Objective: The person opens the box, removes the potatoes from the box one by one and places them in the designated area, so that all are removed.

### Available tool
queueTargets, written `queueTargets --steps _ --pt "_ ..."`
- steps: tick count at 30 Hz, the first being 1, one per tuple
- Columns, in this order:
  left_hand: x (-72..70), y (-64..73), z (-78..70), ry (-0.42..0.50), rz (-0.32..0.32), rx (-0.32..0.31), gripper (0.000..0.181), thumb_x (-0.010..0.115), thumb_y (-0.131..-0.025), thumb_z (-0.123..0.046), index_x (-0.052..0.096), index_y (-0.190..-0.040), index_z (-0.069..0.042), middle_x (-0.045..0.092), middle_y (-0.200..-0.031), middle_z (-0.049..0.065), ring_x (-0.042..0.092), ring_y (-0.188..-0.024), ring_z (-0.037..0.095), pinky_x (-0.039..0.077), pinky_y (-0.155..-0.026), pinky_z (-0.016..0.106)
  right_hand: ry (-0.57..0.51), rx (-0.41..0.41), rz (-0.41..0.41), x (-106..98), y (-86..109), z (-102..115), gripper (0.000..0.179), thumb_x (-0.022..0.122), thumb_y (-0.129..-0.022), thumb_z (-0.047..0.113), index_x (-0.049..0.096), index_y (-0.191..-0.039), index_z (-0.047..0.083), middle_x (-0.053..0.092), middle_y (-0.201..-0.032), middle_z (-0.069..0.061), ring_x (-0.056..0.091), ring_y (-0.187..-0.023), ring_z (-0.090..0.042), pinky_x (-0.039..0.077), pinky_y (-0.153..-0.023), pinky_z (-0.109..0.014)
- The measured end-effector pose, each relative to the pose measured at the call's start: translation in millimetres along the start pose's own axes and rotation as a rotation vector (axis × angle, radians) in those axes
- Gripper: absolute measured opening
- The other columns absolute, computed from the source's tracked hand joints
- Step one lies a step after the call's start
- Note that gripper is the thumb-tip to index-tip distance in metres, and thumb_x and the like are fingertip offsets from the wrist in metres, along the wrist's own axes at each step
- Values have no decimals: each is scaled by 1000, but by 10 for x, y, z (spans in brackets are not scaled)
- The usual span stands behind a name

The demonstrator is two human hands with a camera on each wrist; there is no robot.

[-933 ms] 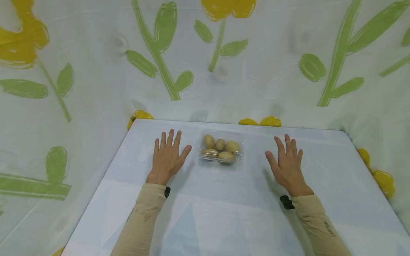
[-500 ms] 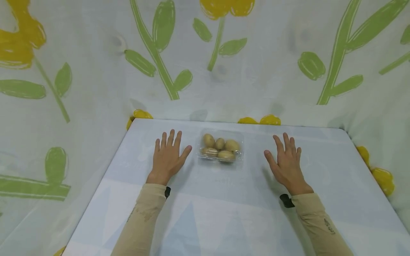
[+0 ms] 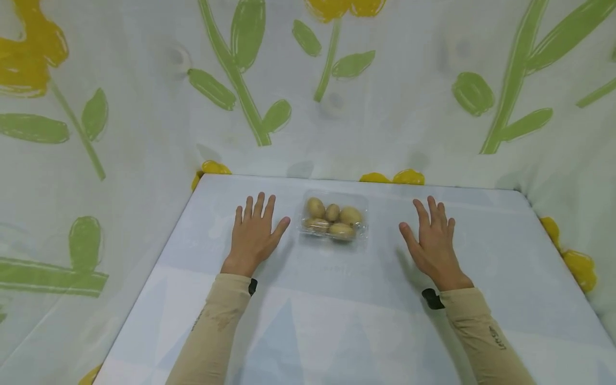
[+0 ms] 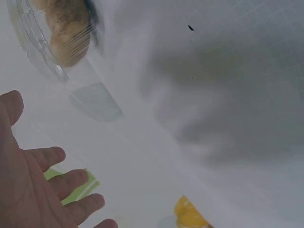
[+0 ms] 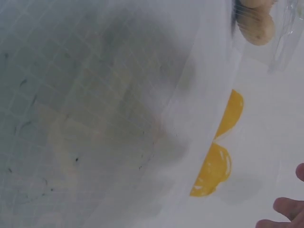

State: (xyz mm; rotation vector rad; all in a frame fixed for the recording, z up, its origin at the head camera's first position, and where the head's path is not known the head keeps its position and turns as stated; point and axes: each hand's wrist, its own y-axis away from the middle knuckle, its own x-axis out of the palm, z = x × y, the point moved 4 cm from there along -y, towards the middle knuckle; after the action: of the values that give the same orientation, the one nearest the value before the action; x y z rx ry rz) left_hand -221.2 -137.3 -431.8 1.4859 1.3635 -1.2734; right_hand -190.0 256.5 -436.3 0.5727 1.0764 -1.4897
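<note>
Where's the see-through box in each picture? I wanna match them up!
Head: near the middle, the clear box sits between the left hand and right hand.
Left wrist: top left corner, cut off by the edge.
Right wrist: top right corner, also cut off.
Shared landmark: yellow flower print shows in all three, though perhaps not the same flower.

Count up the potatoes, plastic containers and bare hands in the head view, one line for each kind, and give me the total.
Potatoes: 5 visible
Clear plastic container: 1
Bare hands: 2 (left hand, right hand)
Total: 8
</note>
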Motion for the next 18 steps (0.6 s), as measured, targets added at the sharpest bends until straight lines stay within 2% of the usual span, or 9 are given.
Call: queueTargets --steps 3,5,12,18 --pt "-2 2 4 12 3 12 80 34 -103 -63 25 -162 -10 19 -167 18 10 -153 42 6 -122 59 8 0 0 -12 -7 2 70 42 -107 48 27 -158 3 11 -165 -29 2 -150 -52 -3 -111 -77" --pt "0 2 -8 29 3 47 81 37 -102 -64 27 -161 -9 21 -166 17 13 -153 41 9 -122 58 3 -5 -1 -16 -10 2 69 43 -107 48 27 -158 3 11 -165 -29 3 -151 -51 -2 -112 -76" --pt "-40 -25 -165 116 -27 294 73 51 -100 -55 37 -158 -12 32 -164 9 28 -150 33 20 -121 53 -49 -70 -50 -22 -15 6 68 49 -106 41 30 -157 2 17 -164 -28 10 -151 -49 4 -115 -72" --pt "-64 -65 -278 81 -68 422 69 59 -99 -44 40 -157 -11 38 -161 8 36 -146 33 28 -119 51 -75 -92 -46 0 -34 24 69 52 -105 41 27 -159 5 17 -166 -22 10 -153 -43 5 -118 -68"
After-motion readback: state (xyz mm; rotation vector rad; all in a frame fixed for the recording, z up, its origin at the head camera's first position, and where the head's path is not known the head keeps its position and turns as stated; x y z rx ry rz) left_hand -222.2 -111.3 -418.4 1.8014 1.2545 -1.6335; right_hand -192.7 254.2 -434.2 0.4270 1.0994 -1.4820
